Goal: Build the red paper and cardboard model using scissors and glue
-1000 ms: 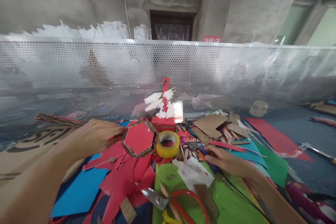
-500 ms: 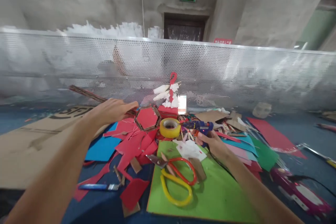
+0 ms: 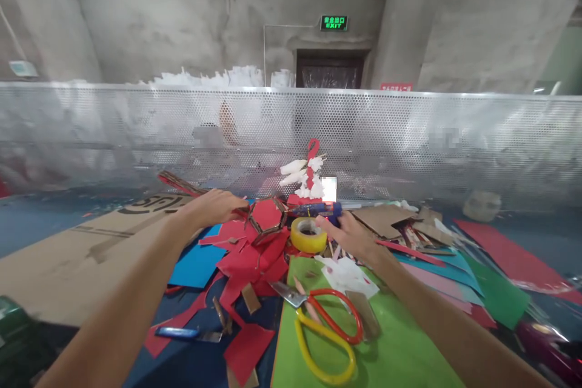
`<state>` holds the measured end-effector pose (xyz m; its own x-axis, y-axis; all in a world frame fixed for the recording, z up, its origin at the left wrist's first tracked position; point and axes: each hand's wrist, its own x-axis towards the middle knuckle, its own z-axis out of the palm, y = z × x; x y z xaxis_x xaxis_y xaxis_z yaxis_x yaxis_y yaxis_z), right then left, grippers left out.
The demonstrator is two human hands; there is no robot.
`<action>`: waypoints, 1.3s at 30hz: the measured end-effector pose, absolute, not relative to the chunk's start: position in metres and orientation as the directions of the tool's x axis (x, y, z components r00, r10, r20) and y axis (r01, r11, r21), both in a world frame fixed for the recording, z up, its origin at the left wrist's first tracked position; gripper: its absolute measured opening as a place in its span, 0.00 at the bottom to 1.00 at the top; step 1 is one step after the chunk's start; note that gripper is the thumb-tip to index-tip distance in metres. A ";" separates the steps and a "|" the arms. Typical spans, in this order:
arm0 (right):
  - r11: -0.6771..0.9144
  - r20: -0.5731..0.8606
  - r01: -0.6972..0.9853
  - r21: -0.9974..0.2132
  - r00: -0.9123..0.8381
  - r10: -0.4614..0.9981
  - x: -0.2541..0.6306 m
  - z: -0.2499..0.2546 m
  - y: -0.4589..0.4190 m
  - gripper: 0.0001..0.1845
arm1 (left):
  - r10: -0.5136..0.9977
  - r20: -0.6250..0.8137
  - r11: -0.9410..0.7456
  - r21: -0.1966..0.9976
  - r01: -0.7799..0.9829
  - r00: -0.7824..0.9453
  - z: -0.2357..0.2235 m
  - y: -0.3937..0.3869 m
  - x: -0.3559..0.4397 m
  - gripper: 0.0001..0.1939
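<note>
My left hand [image 3: 218, 206] is closed around the long cardboard strip of a craft piece. The strip's far end [image 3: 182, 185] sticks out at upper left. At the other end is a red hexagon with a cardboard rim [image 3: 267, 218]. My right hand [image 3: 352, 233] grips a blue glue gun [image 3: 318, 210], its nozzle pointing left at the hexagon's right edge; whether it touches I cannot tell. Below the glue gun lies a roll of yellow tape [image 3: 308, 242]. Scissors with red and yellow handles [image 3: 325, 364] rest on a green sheet [image 3: 391, 351].
Red paper scraps [image 3: 254, 264], a blue sheet [image 3: 195, 267] and a utility knife [image 3: 177, 332] lie at left, beside flat cardboard [image 3: 45, 273]. A red and white decorated craft piece [image 3: 311, 176] stands behind. Cardboard scraps [image 3: 382, 218] are at right. A perforated metal panel [image 3: 386, 133] borders the back.
My right hand has brought the glue gun up and left, over the tape roll, to the hexagon's edge. My left hand still holds the strip. The camera view has shifted.
</note>
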<state>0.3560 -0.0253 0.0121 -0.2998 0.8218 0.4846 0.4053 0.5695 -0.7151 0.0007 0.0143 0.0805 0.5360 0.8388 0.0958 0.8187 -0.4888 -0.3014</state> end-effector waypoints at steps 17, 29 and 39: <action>0.656 0.608 0.555 -0.512 -0.305 0.732 0.352 0.004 -0.014 0.19 | 0.809 0.070 -0.540 -0.305 0.785 0.584 0.088 0.001 0.020 0.09; 0.619 0.604 0.635 -0.463 -0.285 0.744 0.349 0.006 -0.017 0.20 | 0.817 0.061 -0.532 -0.302 0.791 0.573 0.086 0.002 0.019 0.09; 0.606 0.573 0.673 -0.423 -0.319 0.755 0.352 0.008 -0.018 0.22 | 0.816 0.084 -0.534 -0.269 0.802 0.572 0.084 0.006 0.013 0.09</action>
